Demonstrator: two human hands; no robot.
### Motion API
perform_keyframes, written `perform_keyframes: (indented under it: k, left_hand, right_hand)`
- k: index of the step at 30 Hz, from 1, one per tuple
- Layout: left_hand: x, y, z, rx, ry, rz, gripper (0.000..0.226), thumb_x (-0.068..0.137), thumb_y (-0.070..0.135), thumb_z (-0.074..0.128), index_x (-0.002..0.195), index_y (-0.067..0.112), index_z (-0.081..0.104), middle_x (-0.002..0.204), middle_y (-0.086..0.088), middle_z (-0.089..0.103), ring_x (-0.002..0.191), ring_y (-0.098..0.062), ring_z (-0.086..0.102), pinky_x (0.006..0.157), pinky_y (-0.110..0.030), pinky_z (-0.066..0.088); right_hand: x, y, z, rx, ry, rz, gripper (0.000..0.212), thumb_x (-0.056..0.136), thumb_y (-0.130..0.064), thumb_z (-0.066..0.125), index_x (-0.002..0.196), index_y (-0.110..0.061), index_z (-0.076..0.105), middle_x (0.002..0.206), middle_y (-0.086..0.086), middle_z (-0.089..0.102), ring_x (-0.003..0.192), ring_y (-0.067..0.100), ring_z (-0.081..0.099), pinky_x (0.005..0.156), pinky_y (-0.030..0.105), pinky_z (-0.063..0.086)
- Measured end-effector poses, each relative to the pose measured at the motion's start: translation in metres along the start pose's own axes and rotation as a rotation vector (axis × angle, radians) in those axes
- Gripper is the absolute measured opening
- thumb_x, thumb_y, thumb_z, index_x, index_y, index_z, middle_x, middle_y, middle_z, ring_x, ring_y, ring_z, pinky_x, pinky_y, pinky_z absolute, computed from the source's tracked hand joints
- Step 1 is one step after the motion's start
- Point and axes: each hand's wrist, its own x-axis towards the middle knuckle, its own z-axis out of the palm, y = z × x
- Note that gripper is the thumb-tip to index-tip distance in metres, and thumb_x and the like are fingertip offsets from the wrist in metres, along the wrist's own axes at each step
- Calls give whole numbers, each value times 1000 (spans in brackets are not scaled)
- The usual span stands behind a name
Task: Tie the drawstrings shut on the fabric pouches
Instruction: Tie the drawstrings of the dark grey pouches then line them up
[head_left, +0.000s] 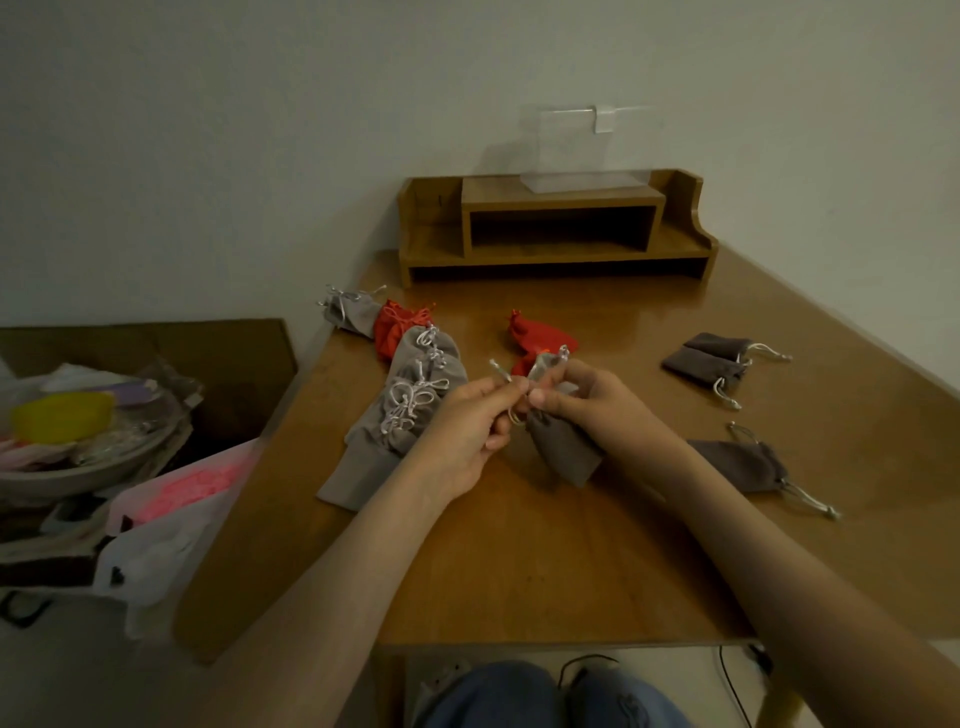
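Glossy brown wooden table (519, 561) pushed into the corner of a plain pale wall (208, 156), pretty dim light overall.

Both hands are up over the middle of the table, close together, nearly touching. The left hand (462, 436) has its fingers curled in, and thumb and forefinger pinch the silvery drawstring (498, 368), whose stiff tip pokes out above the knuckles. The right hand (587, 400) is curled too and pinches the gathered neck of a grey pouch (563, 449), with another cord tip sticking up past its fingertips. The pouch hangs down between the hands, soft and velvety looking, a small rectangle tilted toward the right. Can't tell how far along the knot is, the fingers cover it.

Left of the hands is an overlapping row of lighter grey pouches (400, 415) with looped bows on top, plus a red pouch (392, 327) at the far end of it. Another red one (540, 335) lies just behind the hands. Off to the right, two dark pouches (711, 356) lie side by side with loose cords, and a single dark pouch (737, 462) sits nearer, cords trailing.

At the back there's a wooden desk shelf (561, 228) with a clear plastic stand (582, 150) on top. Beside the table on the left is a bowl of clutter (78, 457) and a pink plastic bag (192, 483).
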Motion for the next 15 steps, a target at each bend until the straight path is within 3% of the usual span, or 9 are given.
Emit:
perform_keyframes:
  k: [2, 8, 13, 15]
  left_hand:
    - [0, -1, 0, 12, 4, 22, 14, 95, 11, 54, 88, 7, 65, 59, 4, 51, 44, -2, 36, 36, -12, 25]
    - [1, -1, -1, 10, -18, -6, 18, 96, 17, 52, 90, 9, 67, 62, 5, 54, 48, -3, 37, 39, -12, 26]
    - [-2, 5, -2, -18, -87, -75, 13, 94, 12, 54, 91, 7, 66, 62, 5, 60, 48, -2, 40, 41, -12, 28]
    - [-3, 7, -4, 13, -98, -58, 11, 91, 9, 58, 92, 6, 68, 65, 5, 62, 49, -2, 41, 41, -12, 30]
  right_hand:
    - [-1, -1, -1, 32, -103, 59, 14, 91, -22, 60, 88, -9, 65, 75, -6, 68, 65, -2, 61, 60, 12, 45]
    - [-1, -4, -6, 37, -203, 159, 16, 93, -23, 56, 84, -14, 66, 72, -5, 66, 60, 2, 58, 55, 16, 45]
    - [-4, -4, -9, 190, -172, 214, 22, 92, -17, 56, 104, 1, 62, 86, 4, 66, 69, 7, 63, 60, 16, 50]
    - [-7, -6, -9, 262, -159, 219, 19, 92, -16, 56, 104, -3, 64, 84, -1, 69, 72, 7, 65, 63, 17, 51]
